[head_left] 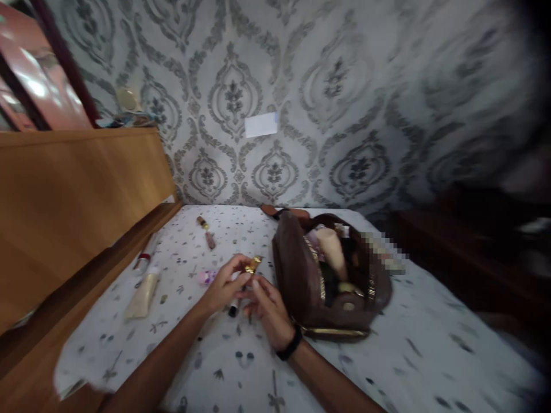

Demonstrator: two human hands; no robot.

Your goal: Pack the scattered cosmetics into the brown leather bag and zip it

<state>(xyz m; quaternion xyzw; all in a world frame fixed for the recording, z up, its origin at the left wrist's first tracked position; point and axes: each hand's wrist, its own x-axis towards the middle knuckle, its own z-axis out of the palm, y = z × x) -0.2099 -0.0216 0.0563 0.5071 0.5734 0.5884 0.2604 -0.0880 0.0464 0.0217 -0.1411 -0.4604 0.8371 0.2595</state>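
Small gold item (pixel 253 265) up in front of the person, approx. mid-view, held above the bed/table cover w/ the L side of the bag close by; exact type unclear, too small. L hand (pixel 226 284) has it pinched btwn thumb & fingers. R hand (pixel 271 312) is up against L fingertips, fingers curled, at lower end of the item; can't tell if R grips it too. Hands together, fingertips meeting. Black wristband (pixel 291 344) on R wrist.

Just below hands: dark-ended tube (pixel 233 308) on cover, partly hidden. L of L hand: pink/purple item (pixel 207 277), lying flat. Farther back: gold-&-dark piece (pixel 202 222) next to pinkish-brown piece (pixel 210 240); can't tell if joined. Far L: cream tube (pixel 144 295) lying near clear container w/ red band (pixel 143 261).

R of hands: brown bag (pixel 297 269), unzipped, wide open, gold zips, misc. contents incl. beige tube (pixel 331 249) sticking up.

All on white printed cover (pixel 241 367). Wooden furniture (pixel 86 172) along L edge; grey patterned wall (pixel 232 57) behind, w/ white rectangle (pixel 261 125) on it.
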